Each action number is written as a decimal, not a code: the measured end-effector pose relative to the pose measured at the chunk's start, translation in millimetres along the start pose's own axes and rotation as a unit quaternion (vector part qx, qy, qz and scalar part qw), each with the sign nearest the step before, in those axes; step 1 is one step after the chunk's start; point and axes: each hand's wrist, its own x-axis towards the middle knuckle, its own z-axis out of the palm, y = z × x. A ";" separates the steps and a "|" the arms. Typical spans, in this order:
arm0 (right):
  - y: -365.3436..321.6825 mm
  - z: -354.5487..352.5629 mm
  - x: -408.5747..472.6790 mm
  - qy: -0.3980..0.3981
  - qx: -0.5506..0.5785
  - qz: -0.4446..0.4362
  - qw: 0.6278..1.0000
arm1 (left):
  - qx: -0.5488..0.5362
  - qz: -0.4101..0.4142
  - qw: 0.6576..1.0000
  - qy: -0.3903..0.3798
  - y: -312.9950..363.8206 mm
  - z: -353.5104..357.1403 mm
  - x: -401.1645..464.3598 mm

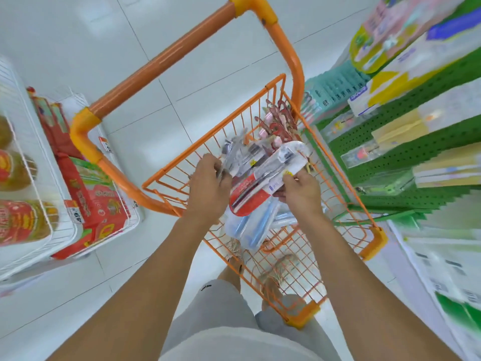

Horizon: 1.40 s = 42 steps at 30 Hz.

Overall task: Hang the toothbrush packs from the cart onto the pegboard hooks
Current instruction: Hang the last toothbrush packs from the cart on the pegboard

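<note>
Reaching down into the orange wire cart [346, 194] with both hands. Left hand [208, 187] curled over the left edge of a heap of clear toothbrush packs [242, 152], fingers [217, 168] bent and closed on the plastic, back of the hand turned up. Right hand [302, 191] at the right side of the heap, fingers and thumb pinching the lower right edge of a red-and-white toothbrush pack [263, 182] that lies slantwise on top of the pile, its red card end toward the body and its clear blister end pointing away. Both forearms stretched forward and down from the bottom of the view, roughly parallel, wrists nearly straight. Beneath the held pack, packs with blue brushes [247, 230] resting on the cart's wire floor; farther away, at the cart's far corner, a cluster of dark red and pink packs [278, 123] standing against the wire wall. Orange cart handle [166, 56] arching over white floor tiles [65, 43] beyond the basket. To the right, close beside the cart, a green pegboard [426, 149] with hanging packs, heavily blurred. To the left, a white wire rack [33, 194] with red packets and bottles. Below, grey shorts [223, 308] and sandalled feet seen through the cart's mesh.
</note>
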 end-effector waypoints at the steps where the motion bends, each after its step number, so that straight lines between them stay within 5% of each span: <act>1: -4.0 -17.2 -10.6 -0.001 0.016 -0.010 1.000 | -0.033 0.002 0.999 -0.018 11.9 -4.6 -5.0; 8: -31.3 -141.4 -79.4 0.005 0.121 -0.119 0.986 | -0.245 -0.045 0.954 -0.166 119.9 -7.8 -44.4; 14: -64.9 -231.7 -132.3 0.128 0.245 -0.195 0.941 | -0.202 0.125 0.926 -0.292 267.8 4.4 -87.6; 22: -60.9 -321.1 -192.0 0.249 0.238 -0.315 0.884 | -0.146 0.275 0.939 -0.146 375.8 15.0 -151.0; 31: -39.2 -392.9 -218.9 0.370 0.265 -0.320 0.831 | -0.200 0.268 0.910 -0.244 411.3 55.9 -180.7; 42: -38.2 -410.8 -206.0 0.366 0.286 -0.329 0.822 | -0.273 0.268 0.868 -0.317 429.4 63.4 -190.2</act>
